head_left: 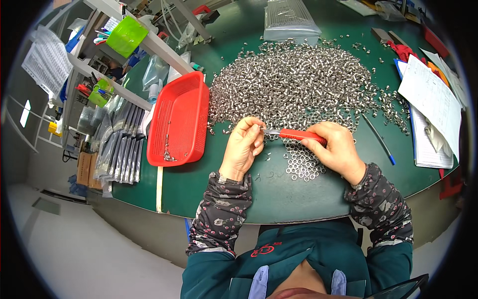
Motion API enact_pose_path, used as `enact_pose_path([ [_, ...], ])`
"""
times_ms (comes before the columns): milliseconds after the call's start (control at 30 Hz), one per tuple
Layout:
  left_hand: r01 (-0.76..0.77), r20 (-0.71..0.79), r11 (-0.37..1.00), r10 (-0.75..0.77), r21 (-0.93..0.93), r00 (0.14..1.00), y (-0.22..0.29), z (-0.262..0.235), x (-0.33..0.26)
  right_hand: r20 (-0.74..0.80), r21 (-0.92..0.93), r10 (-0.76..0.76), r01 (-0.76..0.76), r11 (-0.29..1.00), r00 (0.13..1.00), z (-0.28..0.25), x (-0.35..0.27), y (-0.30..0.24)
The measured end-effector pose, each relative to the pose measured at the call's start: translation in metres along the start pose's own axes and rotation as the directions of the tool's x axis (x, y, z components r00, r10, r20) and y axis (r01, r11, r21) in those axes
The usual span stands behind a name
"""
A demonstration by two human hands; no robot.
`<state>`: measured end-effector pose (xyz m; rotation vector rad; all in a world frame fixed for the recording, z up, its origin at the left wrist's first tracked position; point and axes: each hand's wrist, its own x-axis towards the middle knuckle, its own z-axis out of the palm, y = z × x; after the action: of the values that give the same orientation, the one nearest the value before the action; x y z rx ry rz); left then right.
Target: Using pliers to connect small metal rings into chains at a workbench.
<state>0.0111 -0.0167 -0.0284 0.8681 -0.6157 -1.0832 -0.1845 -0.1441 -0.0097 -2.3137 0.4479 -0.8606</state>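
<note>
In my right hand (pixel 334 149) is a red-handled cutter knife (pixel 301 135), its silver blade end pointing left. My left hand (pixel 242 148) is pinched at the blade's tip, on a small metal part mostly hidden by the fingertips. Just beyond both hands spreads a large heap of short silver metal sleeves (pixel 294 82). Below the knife, between the hands, several metal rings (pixel 304 162) lie in a flat single layer on the green table (pixel 279 204).
Left of the heap stands a red perforated basket (pixel 200 114) with a few metal parts inside. A pen (pixel 379 140) and clipped papers (pixel 430 99) lie to the right. Clear plastic bags (pixel 291 20) are at the back. Wrapped dark packs (pixel 124 154) stand beyond the table's left edge.
</note>
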Motion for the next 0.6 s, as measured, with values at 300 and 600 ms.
enact_pose_path([
  [300,-0.041,-0.028,0.997,0.043,0.062,0.999,-0.004,0.003,-0.002,0.070,0.033,0.106,-0.108,0.994,0.992,0.002,-0.001,0.000],
  [600,-0.033,-0.147,0.999,0.037,0.024,0.989,-0.010,0.009,-0.003,0.015,-0.059,0.078,-0.077,0.995,0.997,0.002,-0.002,-0.002],
])
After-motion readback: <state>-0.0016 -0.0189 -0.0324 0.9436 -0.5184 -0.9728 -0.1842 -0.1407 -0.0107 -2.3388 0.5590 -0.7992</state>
